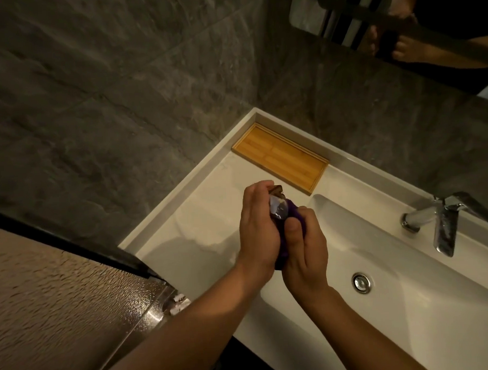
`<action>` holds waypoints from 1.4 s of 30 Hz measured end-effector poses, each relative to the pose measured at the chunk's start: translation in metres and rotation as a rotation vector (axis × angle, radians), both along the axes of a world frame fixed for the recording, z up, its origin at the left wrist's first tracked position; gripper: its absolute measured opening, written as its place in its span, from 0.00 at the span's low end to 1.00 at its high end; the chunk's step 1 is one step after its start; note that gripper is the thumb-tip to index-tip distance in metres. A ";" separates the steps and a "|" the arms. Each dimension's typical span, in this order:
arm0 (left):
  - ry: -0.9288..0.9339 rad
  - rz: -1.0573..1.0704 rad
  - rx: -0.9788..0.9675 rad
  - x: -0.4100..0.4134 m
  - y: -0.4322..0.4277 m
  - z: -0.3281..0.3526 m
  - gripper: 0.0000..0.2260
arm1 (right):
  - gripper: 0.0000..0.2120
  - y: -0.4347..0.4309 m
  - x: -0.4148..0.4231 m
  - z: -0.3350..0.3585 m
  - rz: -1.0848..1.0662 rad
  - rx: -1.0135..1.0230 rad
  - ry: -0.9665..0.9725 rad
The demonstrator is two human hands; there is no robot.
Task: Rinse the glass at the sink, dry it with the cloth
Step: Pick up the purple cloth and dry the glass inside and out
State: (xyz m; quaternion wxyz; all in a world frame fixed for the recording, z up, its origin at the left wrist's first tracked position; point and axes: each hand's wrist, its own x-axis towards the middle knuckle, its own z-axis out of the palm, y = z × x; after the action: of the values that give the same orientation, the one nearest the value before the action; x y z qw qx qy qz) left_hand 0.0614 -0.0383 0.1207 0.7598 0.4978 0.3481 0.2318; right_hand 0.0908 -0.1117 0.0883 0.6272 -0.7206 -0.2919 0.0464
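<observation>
My left hand (257,228) is wrapped around a small clear glass (278,208), held above the white counter just left of the sink basin (401,295). A purple cloth (293,213) is pressed against the glass by my right hand (304,252), whose thumb lies over the cloth. Most of the glass and cloth is hidden between my two hands; a strip of cloth shows below my palms.
A chrome faucet (443,222) stands at the right, no water running. The chrome drain (361,282) sits in the basin. A bamboo tray (280,161) lies in the counter's back corner. A textured glass panel (62,310) is at left, and a mirror (397,27) hangs above.
</observation>
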 end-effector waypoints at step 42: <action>-0.191 -0.136 0.294 0.014 -0.004 -0.006 0.19 | 0.14 -0.005 0.019 0.025 0.018 0.058 0.142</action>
State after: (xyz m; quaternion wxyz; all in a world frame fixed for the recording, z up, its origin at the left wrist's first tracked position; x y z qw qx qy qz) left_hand 0.0750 -0.0426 0.1144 0.7223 0.6017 0.2024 0.2745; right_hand 0.1101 -0.1172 0.1137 0.6664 -0.6944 -0.2544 0.0945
